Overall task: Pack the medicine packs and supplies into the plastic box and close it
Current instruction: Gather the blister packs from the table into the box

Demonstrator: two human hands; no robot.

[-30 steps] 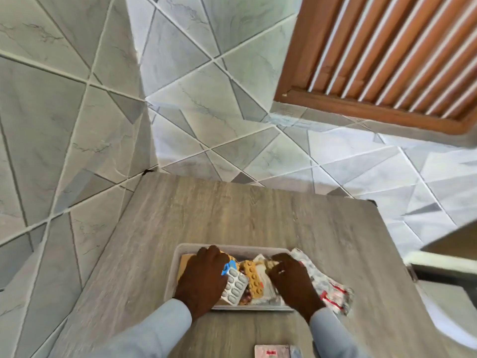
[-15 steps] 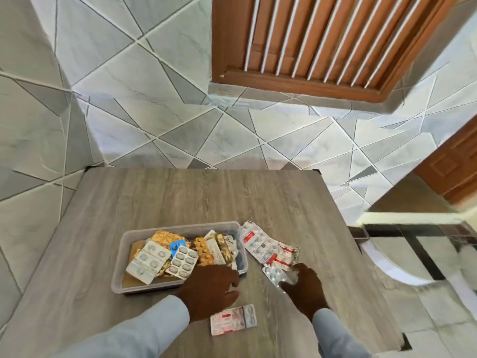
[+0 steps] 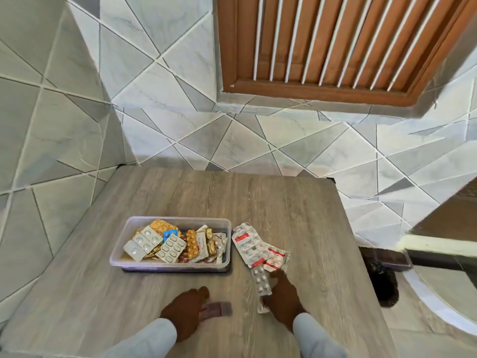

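the plastic box (image 3: 117, 257) sits open near the middle of the wooden table (image 3: 271, 202), already heaped with blister packs; no lid is in view. outside it, the red-and-white sachets (image 3: 254, 245) lie fanned just beside the box at its 3 o'clock, and a silver blister strip (image 3: 261, 279) lies at their 6 o'clock. the right hand (image 3: 282, 297) rests against that strip with fingers curled along its right edge; whether it has truly pinched it i cannot tell. the left hand (image 3: 187, 307) lies palm down, fingers bent over a small flat pack (image 3: 219, 309) at the box's 6 o'clock, touching it, grip not clear because of blur

these packs look light, thin and slick, stiff along the length but easily creased, so they probably slide on the smooth top rather than lift. a sensible hold is by a long edge, thumb under and fingers over, or dragging a pack to the table's near edge to get a thumb beneath. the sachets are softer and may fan apart, so gather them as one stack

room is good: bare table at 12 o'clock and 9 o'clock of the box. the table's right edge is near the sachets at 3 o'clock, so a careless sweep could push them off. the box is heaped at centre, with space left at its 3 o'clock end
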